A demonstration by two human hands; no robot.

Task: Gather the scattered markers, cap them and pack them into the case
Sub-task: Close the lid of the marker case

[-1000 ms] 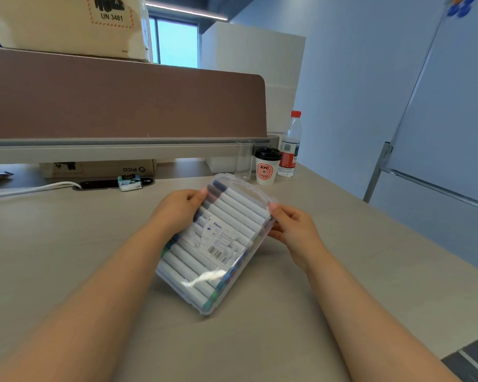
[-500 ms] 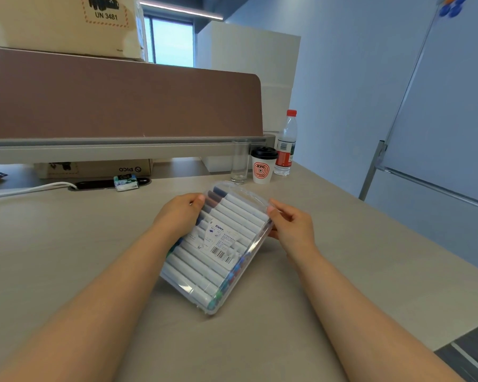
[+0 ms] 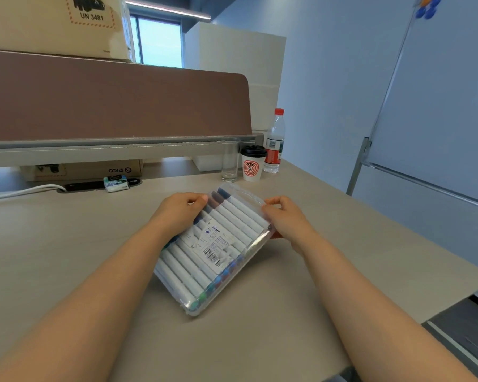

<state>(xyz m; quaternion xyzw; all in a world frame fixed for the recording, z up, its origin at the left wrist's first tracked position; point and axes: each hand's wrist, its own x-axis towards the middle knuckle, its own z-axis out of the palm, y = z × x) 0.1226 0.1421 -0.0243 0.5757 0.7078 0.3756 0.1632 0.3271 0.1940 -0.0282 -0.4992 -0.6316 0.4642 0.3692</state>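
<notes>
A clear plastic marker case (image 3: 218, 296) lies slanted on the beige desk, filled with a row of several white-barrelled markers (image 3: 240, 216) with coloured caps. A white barcode label (image 3: 214, 244) sits on its lid. My left hand (image 3: 181, 209) grips the case's far left edge, thumb on top. My right hand (image 3: 283, 215) pinches the far right corner near the clear handle. No loose markers show on the desk.
Behind the case stand an empty glass (image 3: 229, 161), a paper coffee cup (image 3: 253, 166) with a black lid and a water bottle (image 3: 273, 142). A brown desk divider (image 3: 116, 97), a cardboard box (image 3: 83, 169) and a white cable (image 3: 20, 191) line the back. A whiteboard (image 3: 439, 106) stands right.
The case has settled lower and flatter toward the desk, and both hands have slid to its far end. The view has shifted slightly.
</notes>
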